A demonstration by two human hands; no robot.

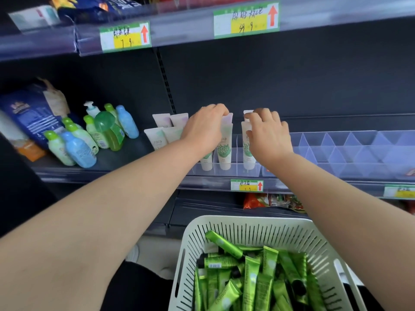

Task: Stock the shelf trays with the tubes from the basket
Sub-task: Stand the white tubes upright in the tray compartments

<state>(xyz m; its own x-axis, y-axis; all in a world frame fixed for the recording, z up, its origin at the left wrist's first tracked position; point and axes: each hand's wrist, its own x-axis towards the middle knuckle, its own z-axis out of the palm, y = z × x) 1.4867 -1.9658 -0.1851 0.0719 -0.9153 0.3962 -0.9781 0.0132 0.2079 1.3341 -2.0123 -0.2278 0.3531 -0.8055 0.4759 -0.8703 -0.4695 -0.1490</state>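
Fingers on white tubes in the shelf tray

Fingertips [221, 108] of the left hand [205, 129] curl over the top of a white tube [225, 145] that stands upright in the clear tray [336, 153]. At its 3 o'clock, the right hand [268, 133] pinches the neighbouring tube [247, 143] near its top. At 6 o'clock, green tubes [253, 281] lie heaped in the basket [247, 223]. At 9 o'clock, bottles [78, 140] stand on the shelf.

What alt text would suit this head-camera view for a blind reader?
The left hand and right hand each pinch the top of a white tube standing in clear shelf trays; a basket of green tubes sits below.
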